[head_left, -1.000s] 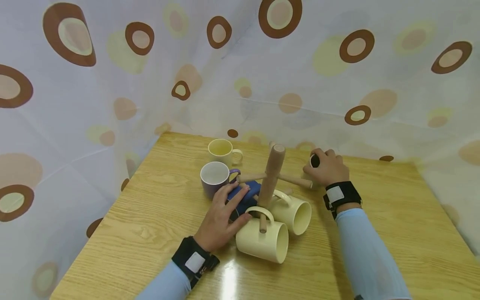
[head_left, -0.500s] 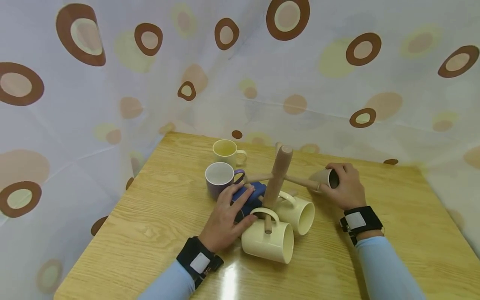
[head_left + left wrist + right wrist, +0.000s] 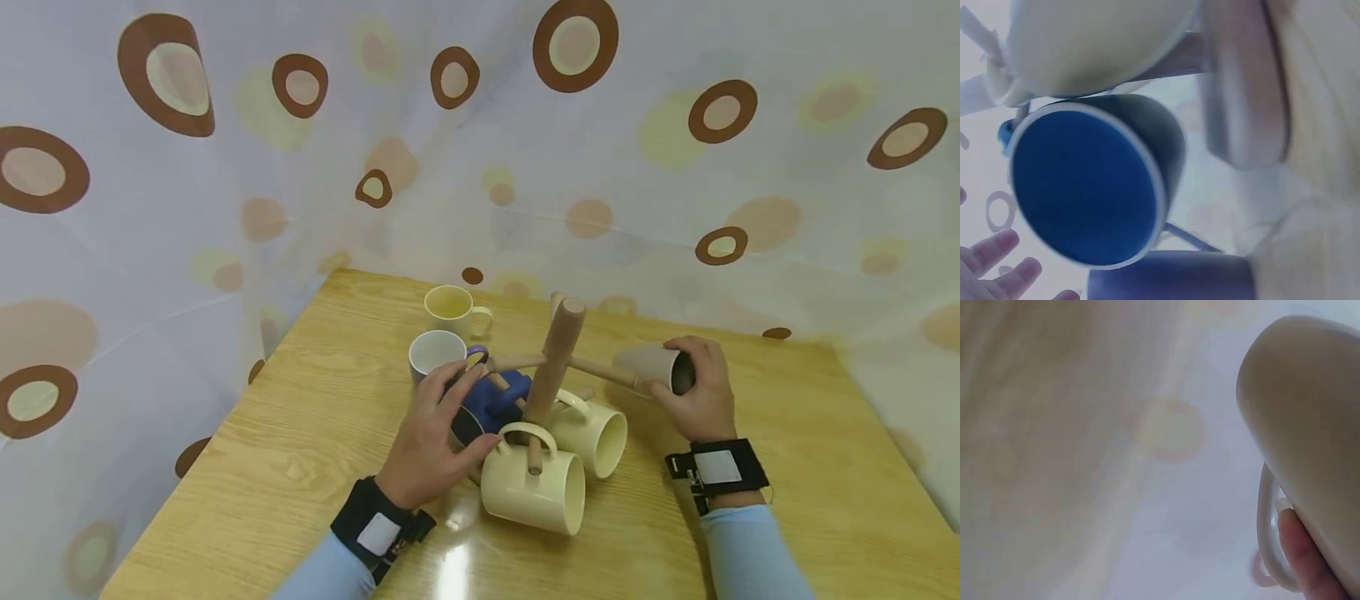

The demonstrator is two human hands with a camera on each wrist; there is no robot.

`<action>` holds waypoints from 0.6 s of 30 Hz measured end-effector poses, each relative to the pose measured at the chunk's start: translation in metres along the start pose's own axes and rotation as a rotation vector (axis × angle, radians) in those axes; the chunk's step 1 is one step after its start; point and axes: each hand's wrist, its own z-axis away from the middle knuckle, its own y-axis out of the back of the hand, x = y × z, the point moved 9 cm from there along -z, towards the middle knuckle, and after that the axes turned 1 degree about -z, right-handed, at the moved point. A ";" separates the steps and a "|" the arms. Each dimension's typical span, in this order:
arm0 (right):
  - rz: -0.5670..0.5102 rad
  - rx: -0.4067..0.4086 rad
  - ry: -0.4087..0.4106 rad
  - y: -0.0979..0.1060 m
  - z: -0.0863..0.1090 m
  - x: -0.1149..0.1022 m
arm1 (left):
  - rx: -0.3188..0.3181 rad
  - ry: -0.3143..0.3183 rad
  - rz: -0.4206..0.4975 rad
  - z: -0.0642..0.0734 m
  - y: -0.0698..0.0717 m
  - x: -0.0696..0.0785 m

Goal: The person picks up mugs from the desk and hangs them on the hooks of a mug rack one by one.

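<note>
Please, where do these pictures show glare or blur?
Head view: mostly crisp, with a white glare on the table, lower left of the front cream mug; left wrist view: washed-out, with the wooden base blurred; right wrist view: dim, the patterned curtain soft, the held mug clearer.

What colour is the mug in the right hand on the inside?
The mug in the right hand looks nearly black inside, best seen in the head view.

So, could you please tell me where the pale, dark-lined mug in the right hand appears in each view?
Head: the pale mug is right of centre, in the right hand.
Left wrist: not in it.
Right wrist: along the right edge.
Shared landmark: the spotted curtain, all three.
</note>
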 end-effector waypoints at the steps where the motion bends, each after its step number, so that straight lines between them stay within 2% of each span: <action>1: -0.003 0.013 0.020 0.004 -0.002 -0.006 | 0.022 0.004 0.008 0.000 0.005 0.000; 5: -0.058 0.097 0.094 0.030 -0.010 -0.038 | 0.129 0.019 0.036 -0.002 0.030 -0.001; 9: -0.202 0.209 0.182 0.065 -0.018 -0.086 | 0.269 0.002 0.087 -0.001 0.059 0.005; 12: -0.388 0.320 0.259 0.091 -0.018 -0.124 | 0.382 -0.090 0.143 -0.001 0.078 0.021; 14: -0.511 0.412 0.318 0.106 -0.014 -0.145 | 0.438 -0.178 0.186 -0.002 0.088 0.038; 16: -0.616 0.498 0.380 0.118 -0.008 -0.166 | 0.459 -0.275 0.252 -0.004 0.095 0.057; 18: -0.683 0.570 0.441 0.125 0.000 -0.189 | 0.435 -0.358 0.325 -0.008 0.097 0.077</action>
